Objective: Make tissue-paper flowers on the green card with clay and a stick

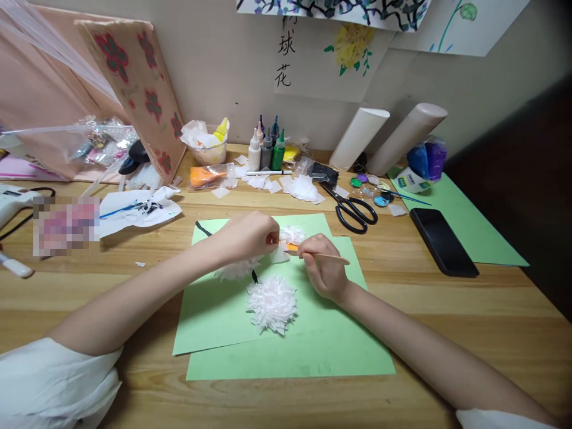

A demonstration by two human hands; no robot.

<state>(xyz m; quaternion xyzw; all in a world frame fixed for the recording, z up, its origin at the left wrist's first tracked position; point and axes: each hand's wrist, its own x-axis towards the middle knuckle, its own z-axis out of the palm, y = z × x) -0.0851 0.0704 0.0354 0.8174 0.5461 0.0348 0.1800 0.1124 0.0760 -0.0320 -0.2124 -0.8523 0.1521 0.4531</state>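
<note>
My right hand [325, 266] grips a thin wooden stick [333, 258], its dark tip pointing left. Close to that tip, my left hand [254, 235] has its fingers pinched at a small piece of white tissue [279, 254]. Both hands are over light green paper [223, 325], two sheets overlapping. On the paper, a round white tissue flower [271, 304] lies below the hands, with a short black line at its top. Another white flower [236, 269] is partly under my left wrist. A smaller white flower [292, 233] and a bit of orange [292, 247] sit behind the fingertips.
Black scissors [355, 213], loose tissue squares [302, 187] and paint bottles [266, 150] lie or stand behind the paper. A tissue-filled bowl [208, 149] is at the back left. A black phone [444, 241] lies right. White tubes [360, 138] lean on the wall.
</note>
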